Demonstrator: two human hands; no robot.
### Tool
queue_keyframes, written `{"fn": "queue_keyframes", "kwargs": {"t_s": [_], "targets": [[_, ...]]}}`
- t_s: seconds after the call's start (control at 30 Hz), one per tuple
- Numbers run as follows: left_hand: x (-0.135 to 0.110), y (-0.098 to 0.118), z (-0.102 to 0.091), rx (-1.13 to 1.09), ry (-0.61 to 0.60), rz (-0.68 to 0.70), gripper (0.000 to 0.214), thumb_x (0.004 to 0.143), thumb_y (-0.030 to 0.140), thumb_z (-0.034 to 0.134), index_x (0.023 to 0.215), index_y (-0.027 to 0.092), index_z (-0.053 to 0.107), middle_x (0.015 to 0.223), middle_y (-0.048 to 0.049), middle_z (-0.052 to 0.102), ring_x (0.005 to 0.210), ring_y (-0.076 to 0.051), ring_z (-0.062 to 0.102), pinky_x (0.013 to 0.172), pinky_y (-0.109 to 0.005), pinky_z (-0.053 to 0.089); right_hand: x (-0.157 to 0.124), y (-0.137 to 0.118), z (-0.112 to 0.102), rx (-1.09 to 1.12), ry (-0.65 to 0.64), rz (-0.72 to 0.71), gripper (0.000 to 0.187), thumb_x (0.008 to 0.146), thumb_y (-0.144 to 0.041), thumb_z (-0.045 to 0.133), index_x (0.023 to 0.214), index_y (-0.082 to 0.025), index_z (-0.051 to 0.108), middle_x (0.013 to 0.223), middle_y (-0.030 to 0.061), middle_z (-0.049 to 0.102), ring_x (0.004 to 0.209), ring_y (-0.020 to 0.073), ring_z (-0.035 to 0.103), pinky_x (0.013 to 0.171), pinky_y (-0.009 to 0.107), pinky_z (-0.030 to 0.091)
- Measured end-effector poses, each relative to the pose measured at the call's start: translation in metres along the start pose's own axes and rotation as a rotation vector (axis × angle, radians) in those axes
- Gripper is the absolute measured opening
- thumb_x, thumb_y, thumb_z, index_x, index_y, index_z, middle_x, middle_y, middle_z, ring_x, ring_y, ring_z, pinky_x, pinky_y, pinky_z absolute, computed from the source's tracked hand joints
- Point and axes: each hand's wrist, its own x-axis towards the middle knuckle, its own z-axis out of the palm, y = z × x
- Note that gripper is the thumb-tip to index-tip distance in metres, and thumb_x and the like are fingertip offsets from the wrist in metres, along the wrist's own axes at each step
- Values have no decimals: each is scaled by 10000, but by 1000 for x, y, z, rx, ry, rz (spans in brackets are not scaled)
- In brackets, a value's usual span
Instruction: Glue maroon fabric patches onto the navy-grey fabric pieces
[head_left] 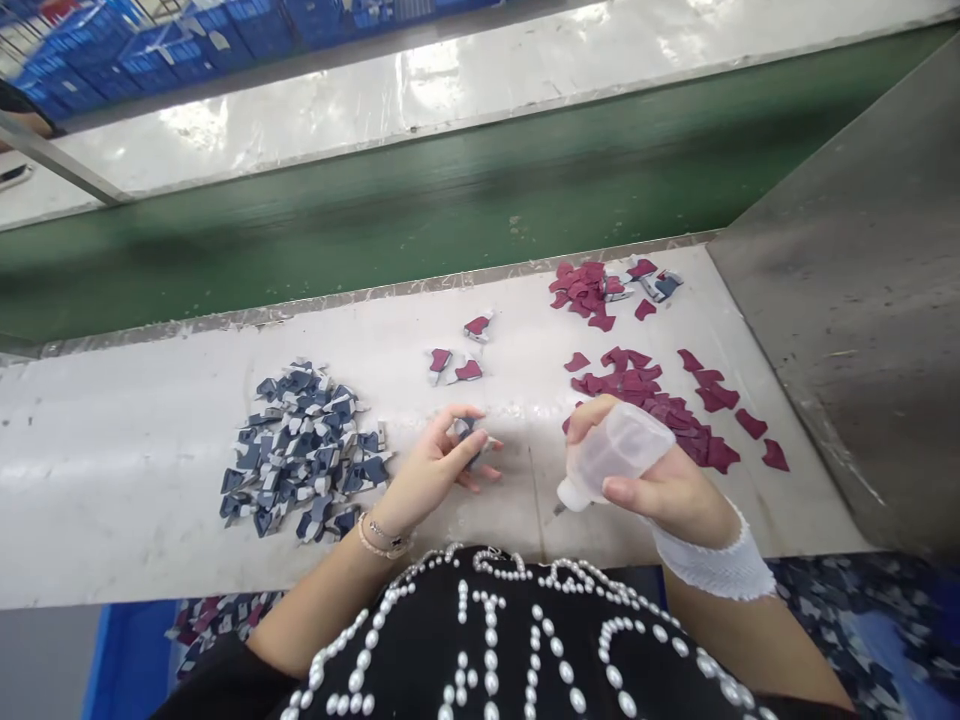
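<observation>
Between the thumb and fingers of my left hand (439,455) is a small blue and grey plastic part (468,436). My right hand (675,490) is wrapped round a translucent squeeze bottle (622,447), tilted with its narrow nozzle down to the left. Left of my left hand lies a heap of similar blue and grey parts (300,455). Close behind the bottle spreads a pile of flat maroon pieces (645,385). Further back, between the piles, sit several grey parts with maroon pieces on them (466,371).
A second maroon pile (581,287) lies at the back right, beside a few grey parts. A green conveyor belt (390,215) runs behind the white table (135,460). A metal panel (862,300) bounds the right side. Blue crates (165,50) stand far back; a blue bin (127,650) is below left.
</observation>
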Motion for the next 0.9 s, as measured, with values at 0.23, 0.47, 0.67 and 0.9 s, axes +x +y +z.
{"fn": "queue_keyframes", "kwargs": {"t_s": [0.23, 0.47, 0.67, 0.9], "targets": [[-4, 0, 4, 88, -57, 129, 480, 756, 262, 800, 1155, 213, 538, 786, 35, 582, 692, -105, 631, 695, -243, 543, 1, -24, 13, -249, 136, 111, 303, 755, -335, 796, 1031, -283, 681, 993, 12, 688, 833, 186, 676, 690, 289, 548], [-18, 9, 15, 406, 25, 372, 397, 759, 278, 792, 1056, 225, 533, 1008, -10, 614, 685, -83, 600, 649, -218, 530, -8, -39, 41, -535, 193, -86, 237, 784, -313, 751, 927, -270, 568, 772, -23, 641, 622, 163, 641, 525, 271, 500], [-24, 10, 16, 578, 1, 436, 392, 776, 262, 764, 1092, 239, 532, 1079, -35, 625, 792, -132, 628, 704, -251, 541, 0, -46, 53, -655, 157, -211, 204, 809, -270, 721, 921, -238, 554, 772, -38, 646, 612, 131, 644, 565, 256, 495], [-26, 13, 17, 577, 6, 448, 375, 789, 249, 749, 1095, 242, 530, 1088, -33, 628, 884, -162, 643, 756, -270, 549, -3, -46, 53, -703, 162, -195, 208, 817, -308, 723, 852, -228, 535, 759, -30, 658, 595, 129, 649, 544, 261, 487]]}}
